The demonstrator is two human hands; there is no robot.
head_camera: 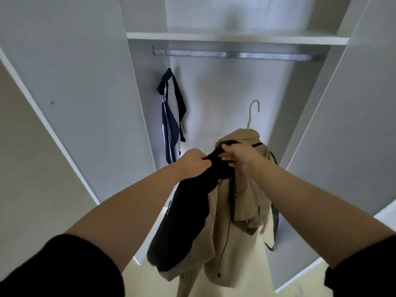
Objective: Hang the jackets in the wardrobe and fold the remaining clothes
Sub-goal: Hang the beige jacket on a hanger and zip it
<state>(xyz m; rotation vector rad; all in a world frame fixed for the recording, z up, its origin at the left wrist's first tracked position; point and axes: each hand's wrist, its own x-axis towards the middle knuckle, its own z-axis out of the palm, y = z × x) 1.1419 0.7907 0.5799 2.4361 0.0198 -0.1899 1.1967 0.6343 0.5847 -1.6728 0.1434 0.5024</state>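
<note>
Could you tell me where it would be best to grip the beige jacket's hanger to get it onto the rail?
Probably the bare stem of the hanger, just above the beige jacket, reached from below on the near side. The hook stands free there, so that grip leaves its curve clear for the rail.

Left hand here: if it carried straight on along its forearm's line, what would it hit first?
The left hand grips the black part of the beige jacket; going on, it would probably meet the right hand close beside it first, well before the wardrobe's back wall. Depth is hard to judge.
</note>
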